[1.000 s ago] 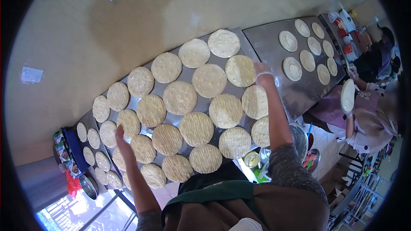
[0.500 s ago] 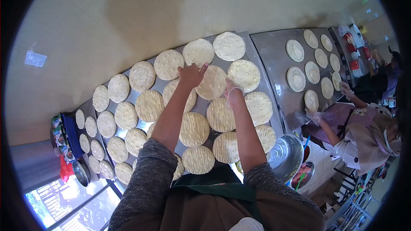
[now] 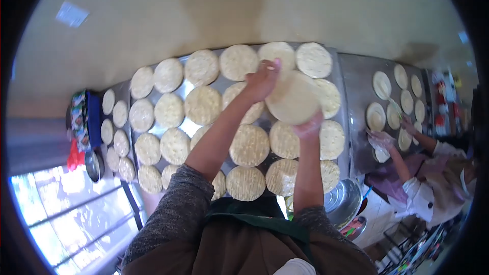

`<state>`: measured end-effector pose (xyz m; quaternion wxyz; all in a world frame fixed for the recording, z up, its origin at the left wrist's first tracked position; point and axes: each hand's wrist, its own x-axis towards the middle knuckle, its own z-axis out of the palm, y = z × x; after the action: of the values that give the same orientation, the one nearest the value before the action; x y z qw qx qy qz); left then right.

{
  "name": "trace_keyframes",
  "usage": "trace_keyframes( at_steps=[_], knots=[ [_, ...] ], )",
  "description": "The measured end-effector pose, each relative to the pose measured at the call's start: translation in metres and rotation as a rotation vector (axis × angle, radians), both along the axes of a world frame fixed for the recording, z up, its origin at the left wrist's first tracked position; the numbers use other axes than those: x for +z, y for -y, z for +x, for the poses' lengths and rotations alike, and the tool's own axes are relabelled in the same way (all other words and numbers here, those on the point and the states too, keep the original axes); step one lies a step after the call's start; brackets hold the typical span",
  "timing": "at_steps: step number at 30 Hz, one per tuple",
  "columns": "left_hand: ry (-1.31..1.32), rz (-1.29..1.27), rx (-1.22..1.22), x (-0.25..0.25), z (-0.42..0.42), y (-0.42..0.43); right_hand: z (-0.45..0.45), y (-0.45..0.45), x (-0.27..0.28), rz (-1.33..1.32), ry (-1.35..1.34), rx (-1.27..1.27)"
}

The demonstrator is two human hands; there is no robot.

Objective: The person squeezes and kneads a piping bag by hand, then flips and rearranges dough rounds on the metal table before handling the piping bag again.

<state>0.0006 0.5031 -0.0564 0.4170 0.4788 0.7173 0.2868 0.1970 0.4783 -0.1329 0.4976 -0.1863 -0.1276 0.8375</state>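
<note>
A flat round of dough [image 3: 293, 99] is held between my hands, lifted and tilted over the metal table [image 3: 338, 63]. My left hand [image 3: 263, 80] grips its upper left edge, and my right hand [image 3: 309, 125] its lower right edge. A thin clear glove seems to cover my right hand, though it is blurred. The face of this round looks pale and smooth. Around it lie rows of similar rounds, among them a ridged, greasy-looking one [image 3: 249, 145] and a speckled one [image 3: 314, 60] at the far right corner. Part of the neighbouring rounds is hidden behind my hands.
At right, a person's gloved hands [image 3: 382, 141] work over smaller dough pieces on another metal table [image 3: 359, 66]. A large metal bowl [image 3: 342, 199] stands by the near right corner. More rounds lie at left, beside a dark pan [image 3: 93, 166]. A wall [image 3: 153, 25] rises behind.
The dough round lying between my hands has come up off the table and is tilted. Both hands now grip its edges. My view has shifted; the other person's hands have moved over the pieces.
</note>
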Motion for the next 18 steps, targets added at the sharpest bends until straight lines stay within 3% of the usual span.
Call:
trace_keyframes(
  at_steps=[3, 6, 8, 10, 11, 12, 14, 18],
  knots=[
    [0.421, 0.084, -0.067, 0.042, -0.019, 0.049, -0.027, 0.029, 0.037, -0.028, -0.223, 0.091],
    [0.507, 0.240, -0.024, 0.061, -0.058, 0.123, -0.054, 0.055, 0.080, -0.064, -0.307, 0.293],
    [0.354, 0.415, 0.100, 0.021, -0.115, 0.181, -0.070, 0.081, 0.095, -0.104, -0.362, 0.338],
    [0.125, 0.431, 0.532, -0.015, -0.177, 0.257, -0.087, 0.106, 0.097, -0.144, -0.321, 0.359],
    [0.052, 0.289, 0.790, -0.024, -0.211, 0.293, -0.096, 0.120, 0.098, -0.171, -0.288, 0.358],
    [-0.174, 0.218, 0.830, -0.052, -0.252, 0.340, -0.107, 0.134, 0.098, -0.198, -0.256, 0.356],
    [-0.524, -0.151, 1.027, -0.054, -0.287, 0.392, -0.132, 0.160, 0.098, -0.212, -0.238, 0.363],
    [-0.340, -0.274, 1.019, -0.081, -0.344, 0.435, -0.186, 0.210, 0.100, 0.004, -0.308, 0.492]
  ],
)
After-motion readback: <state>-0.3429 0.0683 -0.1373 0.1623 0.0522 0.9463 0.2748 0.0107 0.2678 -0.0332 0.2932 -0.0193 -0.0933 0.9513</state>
